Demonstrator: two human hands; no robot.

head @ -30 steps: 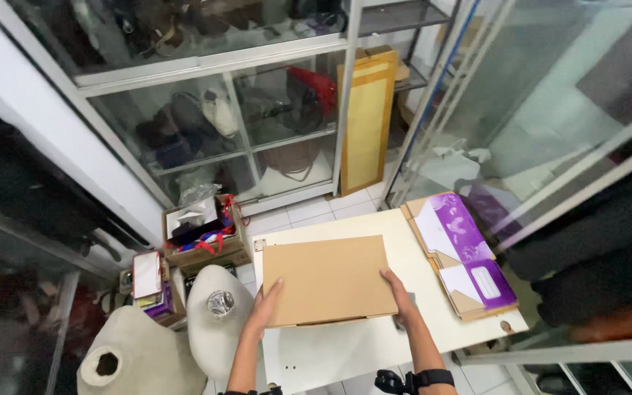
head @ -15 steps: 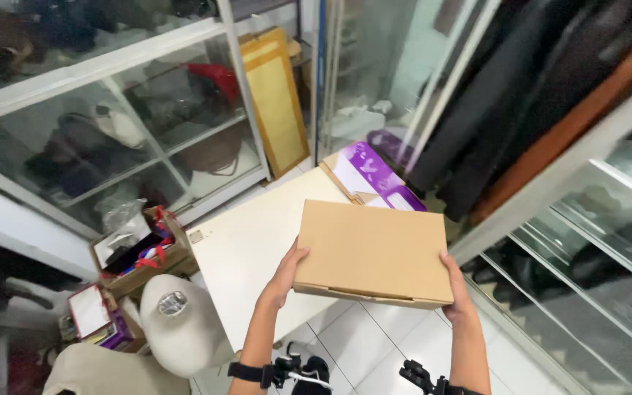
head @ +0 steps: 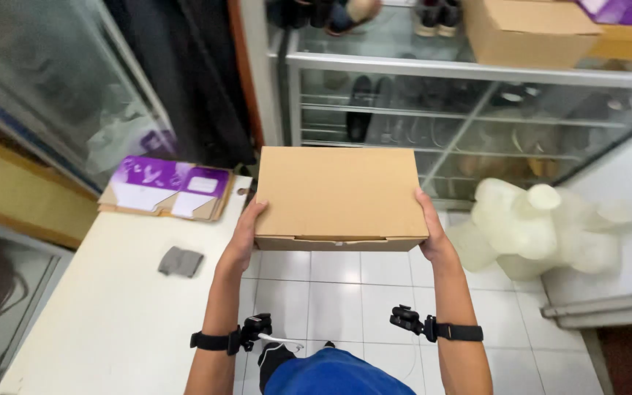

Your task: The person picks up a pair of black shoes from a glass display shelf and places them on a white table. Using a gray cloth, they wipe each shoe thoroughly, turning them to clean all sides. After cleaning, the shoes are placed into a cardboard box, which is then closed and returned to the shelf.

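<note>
- So, the step in hand looks like a carry: the closed brown cardboard box (head: 340,196) is up in the air, held level in front of the person's chest, over the white tiled floor (head: 338,292) and just off the corner of the white surface (head: 111,314).
- Left hand (head: 245,235) is pressed flat against the box's left side near the front corner, right hand (head: 429,232) mirrors it on the right side. Each grip is holding the box by squeezing inward, palms on the walls, fingers spread along the edges. Nothing is under the box that I can see.
- Box sits between the surface on the left and the glass display case (head: 477,124) ahead, touching neither.
- On the surface there's a stack of flat purple-and-white box blanks (head: 166,189) at the far end and a small grey cloth (head: 181,261) nearer the person, both well apart from the box.
- Another brown box (head: 528,31) already sits on top of the glass case, and a pale mannequin torso (head: 528,230) lies on the floor to the right.
- My guess: whatever comes next calls for keeping that two-sided squeeze even and the box level, and picking a flat landing spot. Watch the torso on the floor and the case's metal edge when moving.
</note>
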